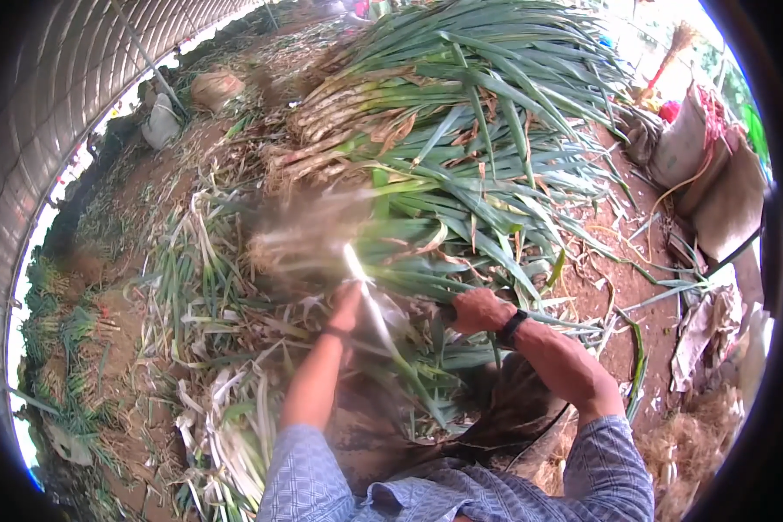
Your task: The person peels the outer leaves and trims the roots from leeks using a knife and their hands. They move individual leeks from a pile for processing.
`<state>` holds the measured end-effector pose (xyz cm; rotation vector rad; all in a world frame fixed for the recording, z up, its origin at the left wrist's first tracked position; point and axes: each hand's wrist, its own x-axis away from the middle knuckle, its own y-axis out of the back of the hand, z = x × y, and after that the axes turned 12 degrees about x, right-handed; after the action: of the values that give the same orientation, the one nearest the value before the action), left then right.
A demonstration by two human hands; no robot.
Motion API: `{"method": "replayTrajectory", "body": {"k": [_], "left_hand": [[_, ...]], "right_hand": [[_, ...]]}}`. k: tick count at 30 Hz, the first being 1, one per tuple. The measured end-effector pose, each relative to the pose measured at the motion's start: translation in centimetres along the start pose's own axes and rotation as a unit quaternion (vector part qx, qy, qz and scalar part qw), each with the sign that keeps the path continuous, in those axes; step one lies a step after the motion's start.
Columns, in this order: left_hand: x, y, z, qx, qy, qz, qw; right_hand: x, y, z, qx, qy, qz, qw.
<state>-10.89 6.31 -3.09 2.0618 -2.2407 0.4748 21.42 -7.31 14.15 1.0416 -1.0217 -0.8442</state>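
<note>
Long green onions with pale roots and blue-green leaves (505, 87) lie in a big heap ahead of me. My right hand (483, 311) is closed around green onion leaves at the near edge of the heap; a dark band circles its wrist. My left hand (348, 300) is beside the root ends, its fingers smeared by motion. A white stalk or stripped leaf (376, 315) slants down past it, green toward its lower end; whether the left hand grips it cannot be made out. The roots just beyond are a brown blur.
Stripped pale leaves (239, 418) are piled at my left, with more litter (200, 270) beyond. Small green bunches (70, 326) lie far left, near a ribbed tunnel wall (52, 113). Sacks (683, 148) stand at the right, above a crumpled cloth (705, 339). Dry roots (683, 452) lie near right.
</note>
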Motion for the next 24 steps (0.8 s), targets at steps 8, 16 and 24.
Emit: {"method": "replayTrajectory", "body": {"k": [8, 16, 24], "left_hand": [[0.5, -2.4, -1.9, 0.170, 0.022, -0.085, 0.981], [2.4, -4.2, -3.8, 0.115, -0.053, -0.072, 0.989], [2.7, -3.4, -5.1, 0.201, -0.021, -0.043, 0.978]], "right_hand": [[-0.6, 1.0, 1.0, -0.017, -0.001, -0.066, 0.998], [-0.8, 1.7, 1.9, -0.089, 0.019, -0.182, 0.979], [-0.8, 0.8, 1.5, -0.074, 0.041, -0.174, 0.981]]}}
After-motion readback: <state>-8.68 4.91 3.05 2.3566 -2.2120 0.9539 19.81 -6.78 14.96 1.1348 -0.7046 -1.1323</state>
